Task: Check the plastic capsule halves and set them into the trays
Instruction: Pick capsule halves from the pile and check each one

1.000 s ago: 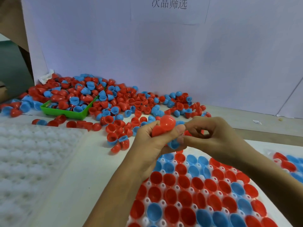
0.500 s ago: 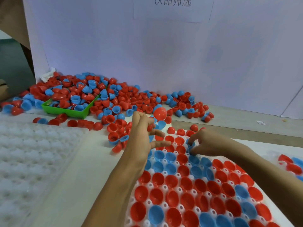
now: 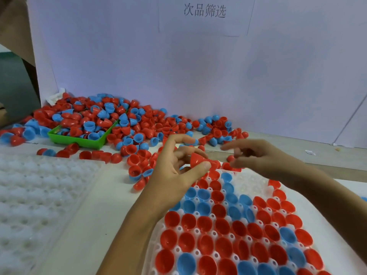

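The left hand (image 3: pixel 178 171) pinches a red capsule half (image 3: pixel 197 158) between thumb and fingers, just above the far edge of the filled tray (image 3: pixel 198 211). The other fingers of this hand are spread and lifted. The right hand (image 3: pixel 264 157) is at 3 o'clock from the left hand, near it but not touching; its fingers are loosely open and pointing left. Whether it has anything in its grasp cannot be told — the fingers are blurred. The tray in front of the person has many pockets with red and blue halves, open side up, and some bare pockets at its far right part. At 10 o'clock from the hands lies a big loose pile of halves (image 3: pixel 139 124), partly covering a green bin (image 3: pixel 79 140). An empty white tray (image 3: pixel 29 195) is at 9 o'clock.
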